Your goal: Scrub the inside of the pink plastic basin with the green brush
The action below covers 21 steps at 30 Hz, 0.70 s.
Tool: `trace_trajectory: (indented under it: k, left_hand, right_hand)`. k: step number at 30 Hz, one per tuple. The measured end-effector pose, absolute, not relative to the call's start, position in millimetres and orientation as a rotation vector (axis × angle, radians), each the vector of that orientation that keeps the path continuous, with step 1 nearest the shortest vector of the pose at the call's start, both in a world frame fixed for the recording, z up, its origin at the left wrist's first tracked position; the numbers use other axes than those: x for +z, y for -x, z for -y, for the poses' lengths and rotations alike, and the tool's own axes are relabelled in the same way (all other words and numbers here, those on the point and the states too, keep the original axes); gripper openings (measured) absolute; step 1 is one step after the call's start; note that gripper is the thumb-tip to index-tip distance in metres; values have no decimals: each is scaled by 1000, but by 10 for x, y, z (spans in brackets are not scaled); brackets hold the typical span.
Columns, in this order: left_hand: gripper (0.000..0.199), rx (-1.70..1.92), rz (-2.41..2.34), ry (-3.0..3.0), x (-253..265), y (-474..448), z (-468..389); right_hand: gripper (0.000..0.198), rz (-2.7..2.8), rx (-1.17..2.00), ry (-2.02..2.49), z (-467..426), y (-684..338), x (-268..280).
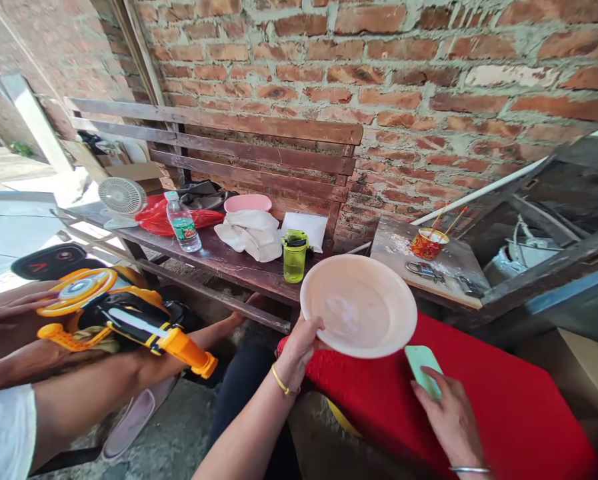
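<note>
My left hand (299, 347) grips the near-left rim of a pale pink plastic basin (361, 303), with the thumb over the edge. The basin is tilted toward me and nothing shows inside it. My right hand (449, 410) is closed around the lower end of a flat mint-green phone (423, 367), just right of the basin. Below both lies a red cloth (499, 387) over a low table; I cannot tell whether the phone touches the cloth.
A dark wooden bench (229, 263) holds a yellow-green cup (295, 260), a water bottle (183, 223), white cloth (251, 233) and a small fan (122, 197). At left, another person holds an orange-and-black toy (133, 313). A board (393, 247) at right bears a red tin (426, 245) and a padlock (423, 270).
</note>
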<state>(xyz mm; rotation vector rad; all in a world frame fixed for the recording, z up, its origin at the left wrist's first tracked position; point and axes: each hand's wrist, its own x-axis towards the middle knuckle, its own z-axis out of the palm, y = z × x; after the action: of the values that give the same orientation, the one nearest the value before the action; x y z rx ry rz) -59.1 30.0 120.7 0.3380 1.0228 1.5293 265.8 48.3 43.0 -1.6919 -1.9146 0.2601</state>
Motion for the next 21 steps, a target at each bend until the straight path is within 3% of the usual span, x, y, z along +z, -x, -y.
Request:
trace_trajectory:
  k: [7, 15, 21]
  left_hand:
    - [88, 1558, -1061, -343, 1338, 588, -330]
    - [91, 1597, -1029, -369, 1357, 600, -283]
    - [89, 1582, -1069, -358, 1373, 574, -296]
  right_hand:
    - [45, 2276, 224, 1328, -158, -1717, 301]
    - [58, 1979, 180, 2083, -371, -2579, 505]
    - [47, 2267, 336, 1522, -295, -1579, 601]
